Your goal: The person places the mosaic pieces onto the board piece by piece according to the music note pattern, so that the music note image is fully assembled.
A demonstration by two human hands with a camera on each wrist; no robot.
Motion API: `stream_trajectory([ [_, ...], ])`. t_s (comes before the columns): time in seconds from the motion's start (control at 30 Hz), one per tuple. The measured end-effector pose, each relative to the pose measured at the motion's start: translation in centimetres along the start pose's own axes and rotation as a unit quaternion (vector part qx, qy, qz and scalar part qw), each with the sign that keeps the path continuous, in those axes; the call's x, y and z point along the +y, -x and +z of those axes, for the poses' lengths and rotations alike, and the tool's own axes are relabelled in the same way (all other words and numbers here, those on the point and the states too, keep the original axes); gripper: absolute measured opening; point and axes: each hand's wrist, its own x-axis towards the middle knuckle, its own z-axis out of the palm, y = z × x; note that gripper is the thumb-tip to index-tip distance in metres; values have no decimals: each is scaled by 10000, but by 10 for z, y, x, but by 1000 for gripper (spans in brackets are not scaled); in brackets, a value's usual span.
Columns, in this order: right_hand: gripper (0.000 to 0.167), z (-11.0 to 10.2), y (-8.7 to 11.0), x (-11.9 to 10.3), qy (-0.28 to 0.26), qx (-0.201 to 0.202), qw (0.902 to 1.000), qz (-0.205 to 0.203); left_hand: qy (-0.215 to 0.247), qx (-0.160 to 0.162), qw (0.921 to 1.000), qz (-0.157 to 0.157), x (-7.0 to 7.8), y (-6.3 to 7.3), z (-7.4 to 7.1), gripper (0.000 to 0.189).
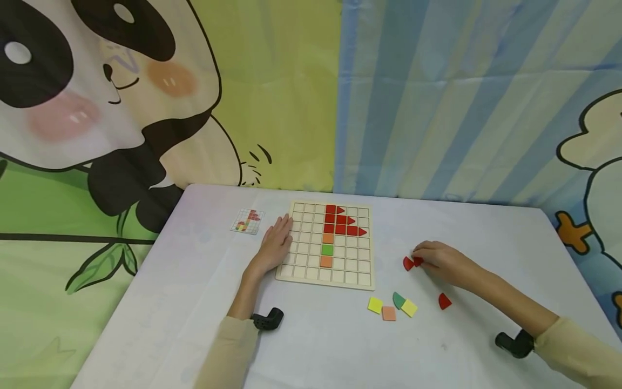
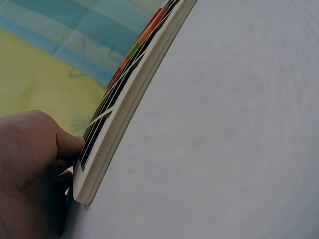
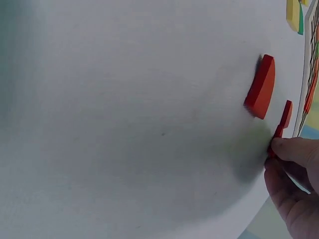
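A wooden grid board lies flat on the table, with a column of red squares, red triangles, orange squares and a green square set in it. My left hand rests along the board's left edge, fingers extended; in the left wrist view the thumb touches the rim. To the right of the board, my right hand pinches a red quarter-circle piece between thumb and fingers. Close against it lies another red quarter-circle. A third red quarter-circle is nearer the front, apart from the hand.
Below the board's right corner are two yellow squares, an orange square and a green quarter-circle. A small pattern card lies left of the board. Printed curtains hang behind the white table.
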Motion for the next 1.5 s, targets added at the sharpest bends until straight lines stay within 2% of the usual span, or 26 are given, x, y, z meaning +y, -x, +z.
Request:
stream_trajectory([
  [0.23, 22, 6, 0, 4, -17, 102, 9998, 155, 23, -21, 10000, -28, 1, 1, 0, 57],
  [0.43, 20, -1, -3, -4, 65, 309, 9985, 449, 26, -27, 10000, -20, 0, 0, -1, 57],
  [0.6, 27, -9, -13, -22, -472, 411, 9956, 693, 2, -2, 10000, -53, -2, 0, 0, 57],
  [0.7, 33, -9, -17, -35, -839, 331, 9947, 487, 40, 3, 10000, -29, -2, 0, 1, 57],
  [0.87, 22, -3, -22, -59, -1289, 470, 9905, 60, 47, -2, 10000, -30, 0, 2, -1, 57],
  [0.97, 17, 3, -31, -72, -1753, 476, 9834, -49, 20, 11, 10000, -22, 1, 2, -2, 57],
  [1.1, 11, 18, -48, -87, -2519, 136, 9676, -41, 45, 38, 10000, 21, 0, 2, -1, 57],
  [1.27, 12, 38, -71, -104, -2994, -160, 9540, -34, 84, 32, 10000, 4, 0, 2, 0, 57],
  [1.33, 13, 44, -80, -110, -3046, -154, 9523, -67, 71, 41, 10000, 13, -1, 1, 0, 57],
  [1.5, 12, 54, -100, -119, -2933, -81, 9560, -11, 47, 70, 10000, 25, 1, 0, 0, 57],
])
